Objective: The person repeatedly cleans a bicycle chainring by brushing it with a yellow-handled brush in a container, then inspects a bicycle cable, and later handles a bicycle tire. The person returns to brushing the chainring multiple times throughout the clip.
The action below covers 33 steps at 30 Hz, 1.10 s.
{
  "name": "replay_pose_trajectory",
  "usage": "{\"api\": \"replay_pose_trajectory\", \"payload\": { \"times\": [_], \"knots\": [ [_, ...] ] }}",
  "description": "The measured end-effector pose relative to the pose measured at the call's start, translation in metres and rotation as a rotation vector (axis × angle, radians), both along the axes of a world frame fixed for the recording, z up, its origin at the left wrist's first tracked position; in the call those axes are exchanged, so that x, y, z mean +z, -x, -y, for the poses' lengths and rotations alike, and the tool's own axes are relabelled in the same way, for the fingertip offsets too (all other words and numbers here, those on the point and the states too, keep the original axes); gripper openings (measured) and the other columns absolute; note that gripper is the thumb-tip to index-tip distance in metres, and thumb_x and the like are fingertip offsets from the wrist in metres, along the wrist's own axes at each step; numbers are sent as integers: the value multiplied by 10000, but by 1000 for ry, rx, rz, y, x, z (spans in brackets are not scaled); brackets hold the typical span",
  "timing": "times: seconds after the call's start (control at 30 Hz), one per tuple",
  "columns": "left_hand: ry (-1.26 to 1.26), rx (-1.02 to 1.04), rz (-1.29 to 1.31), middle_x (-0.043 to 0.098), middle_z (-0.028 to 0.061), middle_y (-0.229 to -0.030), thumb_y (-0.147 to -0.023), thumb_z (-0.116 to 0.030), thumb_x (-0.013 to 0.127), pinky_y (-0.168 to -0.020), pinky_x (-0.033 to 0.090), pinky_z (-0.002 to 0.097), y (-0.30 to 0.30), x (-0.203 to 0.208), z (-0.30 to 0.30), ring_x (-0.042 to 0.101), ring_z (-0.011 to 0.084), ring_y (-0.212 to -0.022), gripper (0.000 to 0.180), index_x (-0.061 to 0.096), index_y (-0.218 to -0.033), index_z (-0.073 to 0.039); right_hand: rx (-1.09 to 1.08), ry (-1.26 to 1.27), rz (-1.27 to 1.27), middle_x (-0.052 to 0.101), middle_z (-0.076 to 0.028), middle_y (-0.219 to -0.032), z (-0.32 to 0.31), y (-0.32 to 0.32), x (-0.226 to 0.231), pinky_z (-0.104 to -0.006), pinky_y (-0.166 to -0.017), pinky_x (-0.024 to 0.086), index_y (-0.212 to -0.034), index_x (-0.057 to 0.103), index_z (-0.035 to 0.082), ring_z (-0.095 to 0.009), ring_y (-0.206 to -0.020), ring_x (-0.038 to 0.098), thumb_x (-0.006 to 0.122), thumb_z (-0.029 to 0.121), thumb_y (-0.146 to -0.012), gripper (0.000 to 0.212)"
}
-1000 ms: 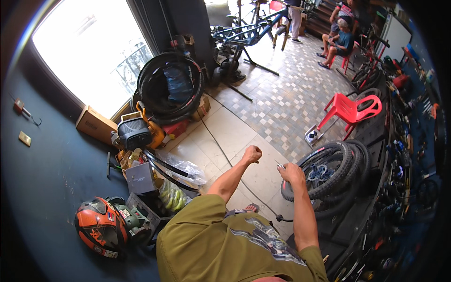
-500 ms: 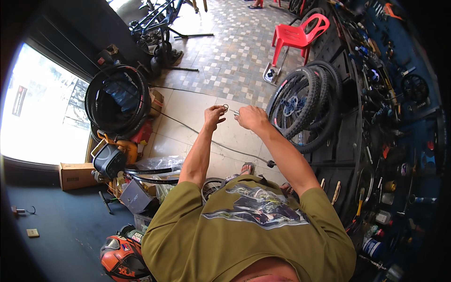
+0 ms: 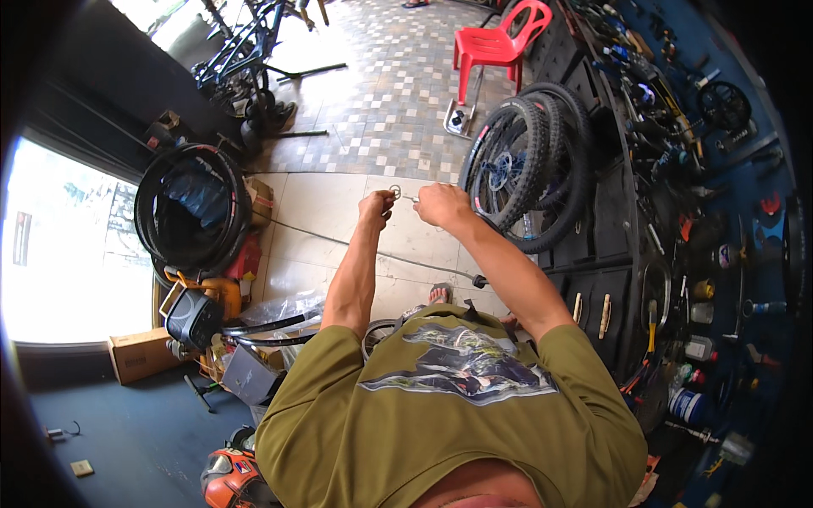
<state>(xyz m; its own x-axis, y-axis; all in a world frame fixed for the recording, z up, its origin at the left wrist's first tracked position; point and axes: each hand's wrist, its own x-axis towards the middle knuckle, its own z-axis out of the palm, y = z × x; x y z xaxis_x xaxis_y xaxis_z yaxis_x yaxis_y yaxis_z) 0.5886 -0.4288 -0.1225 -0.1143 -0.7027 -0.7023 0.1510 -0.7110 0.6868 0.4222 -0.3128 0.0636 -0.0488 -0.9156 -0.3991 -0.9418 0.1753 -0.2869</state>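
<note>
As the left hand (image 3: 377,206) holds a ring (image 3: 398,193), wheels (image 3: 539,161) rightward, red chair (image 3: 489,48) beyond

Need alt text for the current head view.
A person's left hand holds a small ring; the right hand, close beside it, grips a thin metallic item. Bicycle wheels and a red chair are ahead to the right.

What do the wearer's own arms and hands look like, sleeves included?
The left sleeve and right sleeve are plain olive green, short and loose, matching the shirt. Below them, the forearms are bare. The left hand and right hand are ungloved, with no watch or bracelet visible at either wrist.
</note>
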Motion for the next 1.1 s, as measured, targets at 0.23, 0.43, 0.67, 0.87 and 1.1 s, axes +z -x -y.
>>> {"api": "replay_pose_trajectory", "payload": {
  "times": [0.23, 0.43, 0.67, 0.87, 1.1],
  "knots": [
    [41, -142, 80, 651, 7, -976, -822, -197, 726, -800, 457, 376, 48, -1, -5, 580, 163, -920, 184, 717, -995, -135, -162, 1, 69, 711, -205, -1089, -19, 41, -18, -458, -915, 532, -1052, 735, 39, -357, -1082, 668, 645, 359, -902, 365],
    [147, -322, 139, 650, 31, -1079, -817, -283, 766, -827, 476, 400, 77, -28, -13, 560, 188, -1006, 351, 702, -1135, -148, -359, 174, 261, 693, -249, -1073, -99, 112, -86, -481, -880, 538, -1075, 647, -14, -418, -1029, 667, 616, 152, -829, 298],
    [227, -673, 119, 648, -2, -937, -824, -246, 737, -870, 465, 396, 159, -6, -73, 592, 148, -926, 261, 704, -1045, -110, -1188, 481, 197, 658, -310, -923, -253, 226, -165, -537, -763, 532, -1162, 476, -35, -464, -888, 665, 552, 101, -900, 305],
    [414, -1098, 110, 695, 66, -1029, -901, -255, 700, -858, 483, 377, 262, 30, -139, 631, 190, -1025, 301, 689, -1119, -47, -1644, 680, 251, 657, -252, -1050, -316, 312, -164, -489, -812, 509, -1143, 544, -12, -428, -967, 647, 599, 257, -944, 339],
    [927, -1382, -72, 715, 51, -883, -904, -169, 708, -707, 499, 261, 412, 124, -228, 636, 103, -801, 236, 717, -1059, 9, -1749, 906, 327, 682, -232, -1031, -319, 354, -193, -457, -793, 510, -1072, 623, 14, -405, -984, 656, 644, 297, -918, 323]
  ]
}}
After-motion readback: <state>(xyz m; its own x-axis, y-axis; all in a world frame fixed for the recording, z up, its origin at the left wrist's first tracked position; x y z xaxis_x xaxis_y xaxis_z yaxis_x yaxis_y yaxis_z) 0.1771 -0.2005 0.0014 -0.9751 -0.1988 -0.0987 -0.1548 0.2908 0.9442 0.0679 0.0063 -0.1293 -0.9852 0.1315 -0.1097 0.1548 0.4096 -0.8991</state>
